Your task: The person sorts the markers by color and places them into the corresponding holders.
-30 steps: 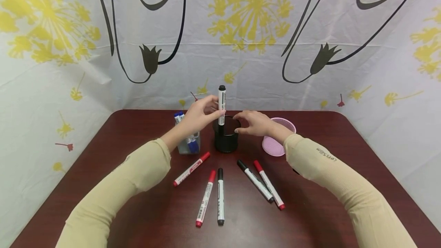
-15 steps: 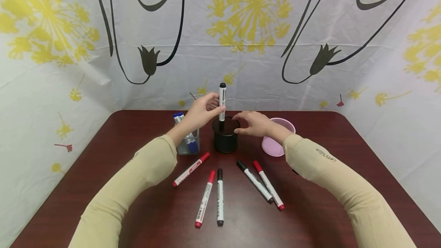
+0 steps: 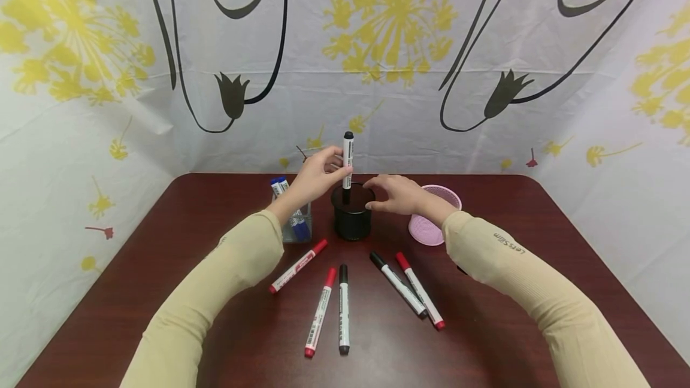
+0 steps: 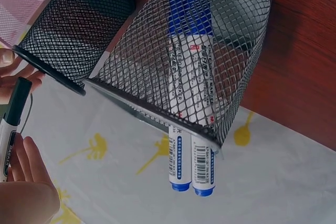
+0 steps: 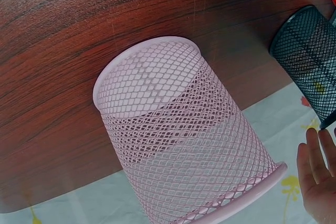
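A white marker with black ends point(image 3: 348, 151) stands nearly upright over the mouth of a black mesh cup point(image 3: 353, 224), its lower end at or within the rim; how far in it reaches is hard to tell. The grip of the left hand point(image 3: 318, 177) pinches it between thumb and fingers, while the grip of the right hand point(image 3: 398, 193) is spread at the cup's right side; whether it touches the rim, I cannot tell. The black cup's inside is too dark to read. Just left of it, partly behind the left wrist, a grey mesh holder point(image 4: 134, 56) contains two blue-capped markers point(image 4: 181, 82), their upper ends showing above its rim. To the right, a pink mesh cup point(image 5: 178, 145) stands on the bench point(image 3: 474, 346), partly covered by the right wrist in the head view and cut off below in the right wrist view. Nearer the person lie a slanting red marker point(image 3: 299, 265), a middle red marker point(image 3: 320, 313) beside a black marker point(image 3: 344, 310), and a right-hand pair, one black point(image 3: 399, 284), one red point(image 3: 420, 291). A small dark patch beneath the right sleeve point(image 3: 501, 256) cannot be made out.
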{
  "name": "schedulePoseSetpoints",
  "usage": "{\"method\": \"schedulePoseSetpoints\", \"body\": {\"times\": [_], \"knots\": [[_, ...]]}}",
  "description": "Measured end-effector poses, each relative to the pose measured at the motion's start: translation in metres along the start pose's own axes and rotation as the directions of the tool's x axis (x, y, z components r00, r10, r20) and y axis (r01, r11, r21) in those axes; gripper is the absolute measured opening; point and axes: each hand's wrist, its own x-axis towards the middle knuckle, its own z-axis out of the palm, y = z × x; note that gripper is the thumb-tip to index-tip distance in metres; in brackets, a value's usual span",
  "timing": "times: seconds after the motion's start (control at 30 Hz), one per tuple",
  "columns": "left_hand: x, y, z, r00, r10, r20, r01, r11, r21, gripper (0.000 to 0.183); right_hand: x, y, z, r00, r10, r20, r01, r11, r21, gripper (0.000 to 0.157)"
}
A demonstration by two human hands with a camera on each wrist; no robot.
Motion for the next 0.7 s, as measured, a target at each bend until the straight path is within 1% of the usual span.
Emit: {"method": "schedulePoseSetpoints", "body": {"times": [0.3, 0.47, 0.57, 0.7], "knots": [[0.001, -0.006, 0.004, 1.000, -0.018, 0.005, 0.018, 0.999, 0.043, 0.033, -0.002, -0.004, 0.000, 1.000, 0.002, 0.006, -0.002, 1.000, -0.001, 0.046], [-0.001, -0.013, 0.007, 0.999, -0.040, 0.033, 0.038, 0.998, 0.049, 0.033, -0.003, -0.006, -0.001, 1.000, -0.002, 0.006, 0.002, 1.000, -0.005, 0.046], [-0.005, -0.017, 0.008, 0.998, -0.031, 0.046, 0.029, 0.999, 0.042, 0.032, -0.003, -0.005, 0.000, 1.000, -0.007, 0.006, 0.007, 1.000, -0.006, 0.046], [-0.011, -0.019, 0.008, 1.000, 0.009, 0.014, -0.010, 0.999, 0.043, 0.037, -0.003, -0.005, 0.001, 1.000, -0.010, 0.000, 0.010, 1.000, -0.013, 0.046]]}}
